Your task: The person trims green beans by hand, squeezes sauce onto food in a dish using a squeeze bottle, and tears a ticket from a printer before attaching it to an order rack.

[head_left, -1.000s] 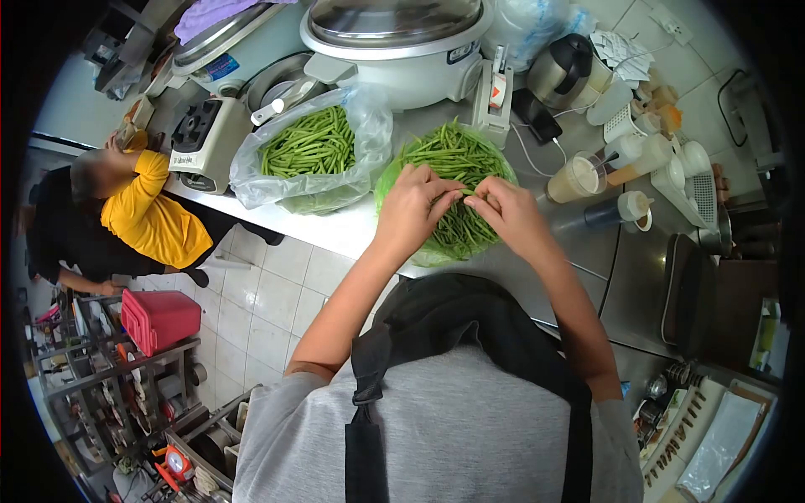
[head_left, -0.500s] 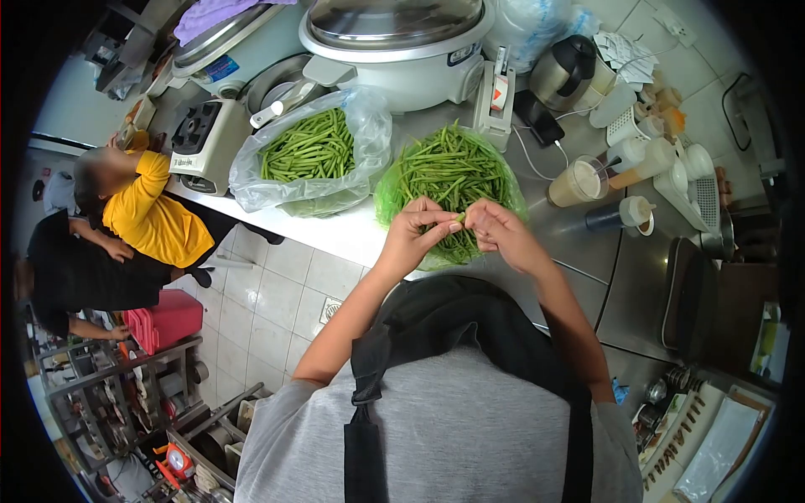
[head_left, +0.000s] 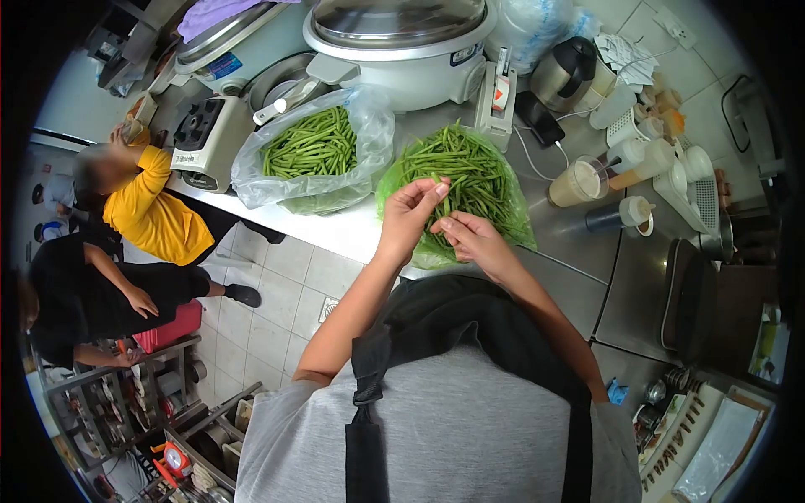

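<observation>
We have a heap of green beans in a light-green plastic bag on the metal table, right in front of the person. Beans are long, slim, mid to dark green, tangled every which way, some with thin pointed tips. Left grip is pinched, thumb against finger, on a slim green bean above the near side of the heap. Right grip is just below, fingers curled in; we can't tell if it also has the bean.

To the left we see a clear bag of more beans, looking brighter green and more even.

Labels: the cream blender base carries dark script on its front, which we can't read. The large pale cooker has a small dark label with light markings, illegible to us. The pot behind the blender has a blue sticker, too small to read. White device: red-orange mark. Plastic packs show blue print, unreadable.
</observation>
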